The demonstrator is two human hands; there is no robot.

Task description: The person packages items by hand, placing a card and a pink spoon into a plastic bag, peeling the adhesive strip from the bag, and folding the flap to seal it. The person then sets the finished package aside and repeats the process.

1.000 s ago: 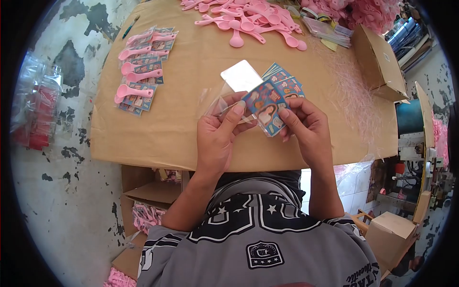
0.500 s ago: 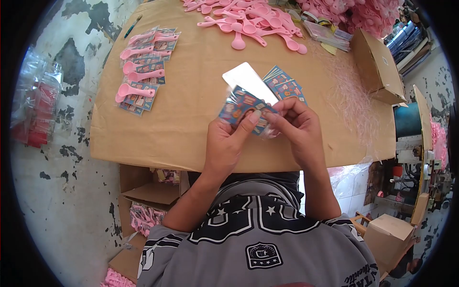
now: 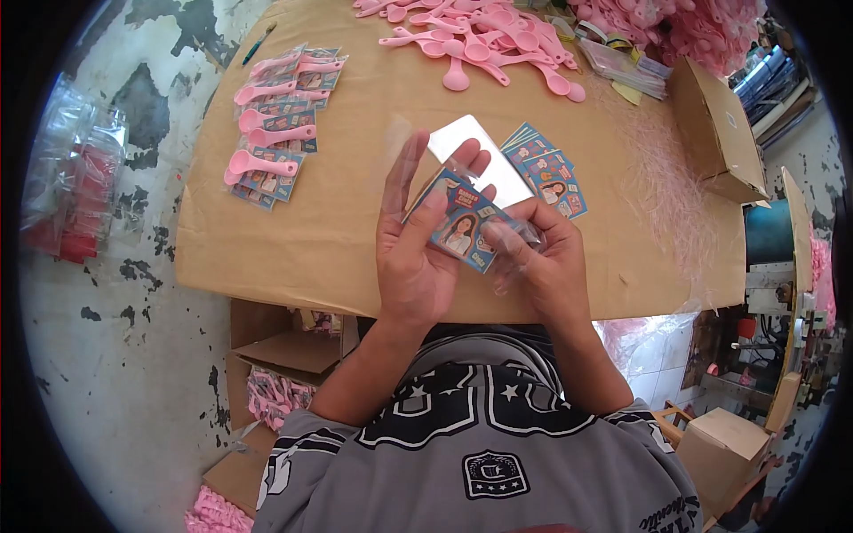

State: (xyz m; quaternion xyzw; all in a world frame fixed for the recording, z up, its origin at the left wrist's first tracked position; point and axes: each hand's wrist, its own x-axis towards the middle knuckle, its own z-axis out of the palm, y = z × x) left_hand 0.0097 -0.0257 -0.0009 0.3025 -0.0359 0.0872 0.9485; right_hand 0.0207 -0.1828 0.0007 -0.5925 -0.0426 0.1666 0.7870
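A blue printed card (image 3: 460, 227) in a clear plastic sleeve sits between my hands above the table. My left hand (image 3: 413, 258) holds it with the thumb across its upper left part; the other fingers stretch out behind it. With thumb and bent fingers, my right hand (image 3: 546, 258) pinches the card's right end, where loose clear plastic shows. Just beyond my hands lies a white rectangular sheet or stack (image 3: 480, 155), partly covered by my left fingers. Beside it, several matching cards (image 3: 553, 182) are fanned out on the table.
On the brown table (image 3: 355, 204), packed cards with pink measuring spoons (image 3: 259, 166) line the left side. Loose pink spoons (image 3: 480, 44) are heaped at the far edge. A cardboard box (image 3: 715, 133) and tangled plastic strands (image 3: 662, 178) are at right. A pen (image 3: 259, 44) lies far left.
The sleeved card has turned to show its front more squarely. My left fingers have straightened and spread behind it, while my right hand keeps its pinch. The view has shifted slightly.
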